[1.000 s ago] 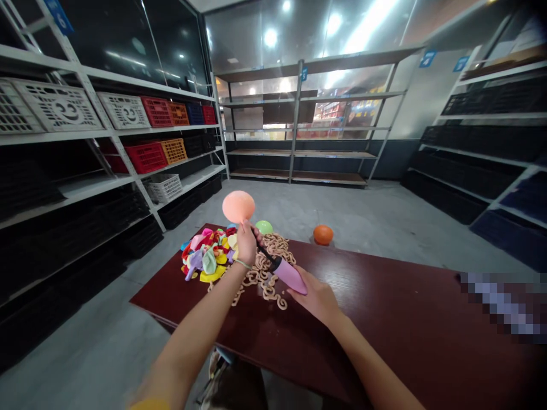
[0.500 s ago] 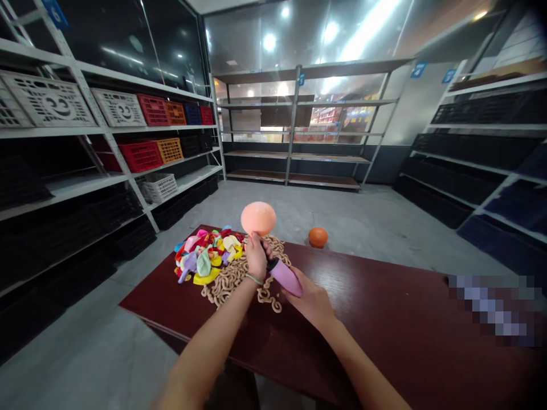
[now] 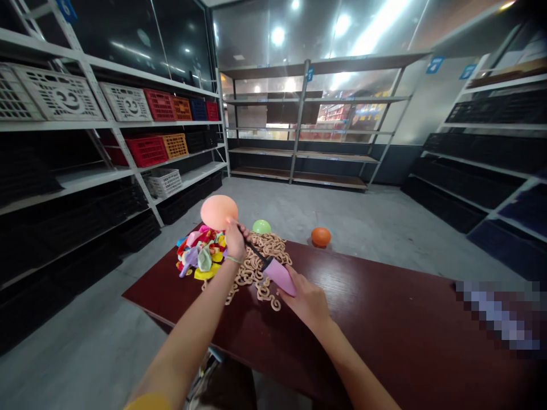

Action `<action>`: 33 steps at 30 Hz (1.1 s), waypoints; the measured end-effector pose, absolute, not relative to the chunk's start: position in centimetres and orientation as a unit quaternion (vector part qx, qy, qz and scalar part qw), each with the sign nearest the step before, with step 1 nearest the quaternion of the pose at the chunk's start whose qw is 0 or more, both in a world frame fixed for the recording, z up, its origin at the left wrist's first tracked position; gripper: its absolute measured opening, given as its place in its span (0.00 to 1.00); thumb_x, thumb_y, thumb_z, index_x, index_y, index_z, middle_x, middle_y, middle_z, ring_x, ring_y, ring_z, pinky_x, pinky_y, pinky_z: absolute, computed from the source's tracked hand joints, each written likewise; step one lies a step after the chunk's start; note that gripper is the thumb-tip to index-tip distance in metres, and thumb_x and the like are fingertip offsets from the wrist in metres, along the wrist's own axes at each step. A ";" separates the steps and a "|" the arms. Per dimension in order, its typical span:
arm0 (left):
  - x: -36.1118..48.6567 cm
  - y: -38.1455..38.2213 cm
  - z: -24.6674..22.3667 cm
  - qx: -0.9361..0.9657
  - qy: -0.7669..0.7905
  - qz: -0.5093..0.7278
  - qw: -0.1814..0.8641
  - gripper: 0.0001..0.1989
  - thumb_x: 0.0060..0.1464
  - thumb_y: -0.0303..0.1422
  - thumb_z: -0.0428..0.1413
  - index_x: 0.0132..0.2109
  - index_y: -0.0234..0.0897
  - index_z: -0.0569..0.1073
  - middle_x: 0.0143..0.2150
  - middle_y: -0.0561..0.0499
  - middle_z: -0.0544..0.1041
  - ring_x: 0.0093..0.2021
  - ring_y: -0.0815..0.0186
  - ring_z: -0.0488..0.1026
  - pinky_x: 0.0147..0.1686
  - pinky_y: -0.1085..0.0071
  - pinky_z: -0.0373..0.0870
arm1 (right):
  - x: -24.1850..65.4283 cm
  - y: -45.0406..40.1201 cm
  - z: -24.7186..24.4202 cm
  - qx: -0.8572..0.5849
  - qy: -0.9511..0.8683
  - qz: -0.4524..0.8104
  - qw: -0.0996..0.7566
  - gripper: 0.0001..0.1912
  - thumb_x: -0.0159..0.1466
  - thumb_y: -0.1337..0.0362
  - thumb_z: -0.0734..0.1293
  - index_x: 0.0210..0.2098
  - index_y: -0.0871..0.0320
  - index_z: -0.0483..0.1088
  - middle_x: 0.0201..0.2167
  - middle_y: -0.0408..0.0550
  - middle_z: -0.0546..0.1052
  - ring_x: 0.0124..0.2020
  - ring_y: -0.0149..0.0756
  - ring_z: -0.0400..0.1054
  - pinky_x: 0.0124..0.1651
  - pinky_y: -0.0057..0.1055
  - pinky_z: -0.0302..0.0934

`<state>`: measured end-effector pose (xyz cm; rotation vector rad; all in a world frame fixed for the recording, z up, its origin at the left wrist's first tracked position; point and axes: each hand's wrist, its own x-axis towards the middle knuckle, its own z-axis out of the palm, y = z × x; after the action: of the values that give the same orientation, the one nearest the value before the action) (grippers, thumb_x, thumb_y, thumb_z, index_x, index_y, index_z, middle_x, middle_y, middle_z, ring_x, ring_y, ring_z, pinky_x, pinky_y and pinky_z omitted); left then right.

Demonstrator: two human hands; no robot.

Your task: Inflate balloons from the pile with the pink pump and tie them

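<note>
My left hand (image 3: 236, 241) is closed at the neck of an inflated peach balloon (image 3: 219, 212), which stands up and left of the fingers. A black rod (image 3: 253, 249) runs from that hand to a balloon pump with a purple barrel (image 3: 280, 277). Around the barrel my right hand (image 3: 308, 302) is wrapped. Where the balloon's mouth meets the pump is hidden by my left fingers. Below and left of the balloon lies a heap of limp coloured balloons (image 3: 204, 257). Beige curly pieces (image 3: 267, 246) are piled beside it, under the pump.
The dark red table (image 3: 363, 319) spans the front. Past its far edge are a light green balloon (image 3: 261, 226) and an orange balloon (image 3: 321, 237). Shelves with crates (image 3: 147, 151) line the left; a rack (image 3: 299, 154) stands behind. A blurred patch covers something at the table's right.
My left hand and the peach balloon have moved left, away from the pump's barrel. The black rod now shows at length between my hands. The green balloon has come into view.
</note>
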<state>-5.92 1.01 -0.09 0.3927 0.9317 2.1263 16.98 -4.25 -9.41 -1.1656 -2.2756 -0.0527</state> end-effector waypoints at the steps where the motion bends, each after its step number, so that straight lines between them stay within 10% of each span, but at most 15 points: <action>1: -4.3 0.9 -0.9 0.168 0.366 0.824 0.399 0.21 0.61 0.50 0.49 0.29 0.39 0.58 0.19 0.59 0.58 0.14 0.75 0.56 0.12 0.79 0.52 | 17.0 -4.2 -9.5 -0.448 -0.847 -0.019 0.285 0.30 0.63 0.54 0.67 0.63 0.54 0.64 0.43 0.50 0.80 0.36 0.41 0.76 0.33 0.31 0.65; 33: -4.9 1.7 -0.7 0.228 0.391 0.817 0.357 0.19 0.62 0.49 0.50 0.31 0.39 0.60 0.20 0.59 0.60 0.15 0.73 0.60 0.13 0.78 0.57 | 17.6 -3.5 -9.8 -0.448 -0.849 -0.003 0.282 0.32 0.63 0.53 0.67 0.64 0.54 0.62 0.45 0.50 0.80 0.37 0.40 0.76 0.34 0.31 0.64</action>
<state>-4.89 1.73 -0.68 0.5890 1.0105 2.1093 17.56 -3.51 -9.81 -1.1993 -2.2732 -0.0088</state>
